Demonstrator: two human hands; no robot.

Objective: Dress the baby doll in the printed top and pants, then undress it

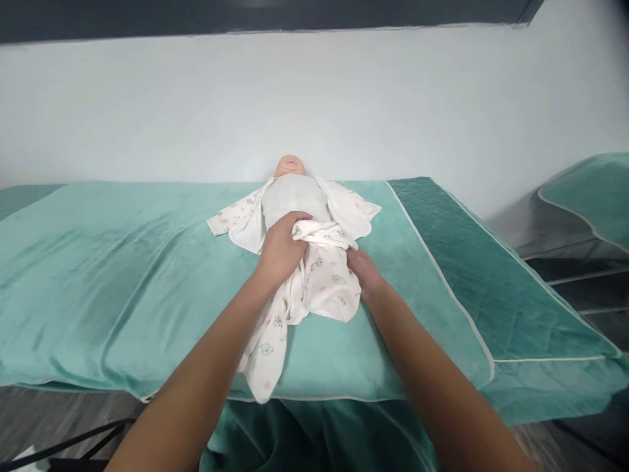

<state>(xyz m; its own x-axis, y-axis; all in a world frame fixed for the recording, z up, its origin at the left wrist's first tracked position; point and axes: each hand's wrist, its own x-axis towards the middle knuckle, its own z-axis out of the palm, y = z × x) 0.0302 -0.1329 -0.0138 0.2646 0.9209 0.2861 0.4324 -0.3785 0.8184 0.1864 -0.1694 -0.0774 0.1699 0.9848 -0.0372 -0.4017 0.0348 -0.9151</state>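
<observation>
A baby doll (291, 166) lies on its back with its head toward the wall, its torso (295, 196) covered in pale grey cloth. A white printed baby jacket (240, 213) is spread open at both sides, sleeves outward. White baby pants (334, 275) with small animal prints lie over the doll's lower body, bunched at the waist. My left hand (282, 248) is closed on the pants' waistband at the doll's middle. At the opposite side, my right hand (362, 270) grips the pants' edge, its fingers partly hidden by cloth. One pant leg (265, 357) hangs toward the bed's front edge.
The bed has a smooth light-green cover (122, 275) over a darker quilted green cover (491, 282) at the right. A white wall (314, 98) rises behind it. Another green padded piece (594, 190) stands at the far right. Black metal bars (93, 436) show at lower left.
</observation>
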